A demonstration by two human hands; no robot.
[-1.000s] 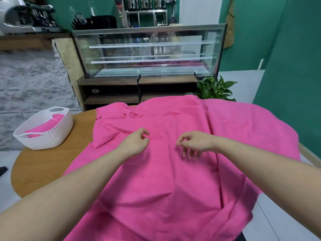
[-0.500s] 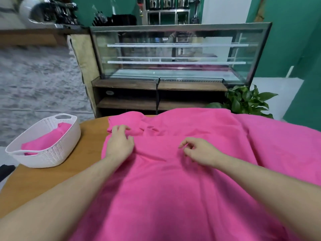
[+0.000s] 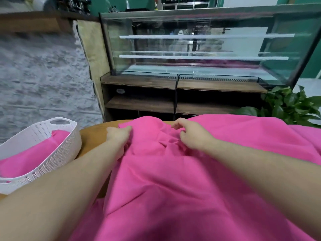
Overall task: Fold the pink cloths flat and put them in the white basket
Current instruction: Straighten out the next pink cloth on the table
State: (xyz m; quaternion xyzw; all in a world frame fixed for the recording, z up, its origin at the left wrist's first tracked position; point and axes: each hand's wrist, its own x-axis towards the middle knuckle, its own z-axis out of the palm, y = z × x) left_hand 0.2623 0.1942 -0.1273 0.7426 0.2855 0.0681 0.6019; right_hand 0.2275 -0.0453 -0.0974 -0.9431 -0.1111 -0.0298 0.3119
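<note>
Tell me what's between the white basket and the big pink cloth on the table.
In the head view, only a bare strip of wooden table separates the white basket from the pink cloth; the left forearm crosses it nearer the camera.

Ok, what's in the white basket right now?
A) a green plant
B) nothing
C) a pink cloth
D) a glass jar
C: the white basket at the left of the wooden table already holds a pink cloth, while the left hand and right hand work the far edge of the big pink cloth spread on the table.
</note>
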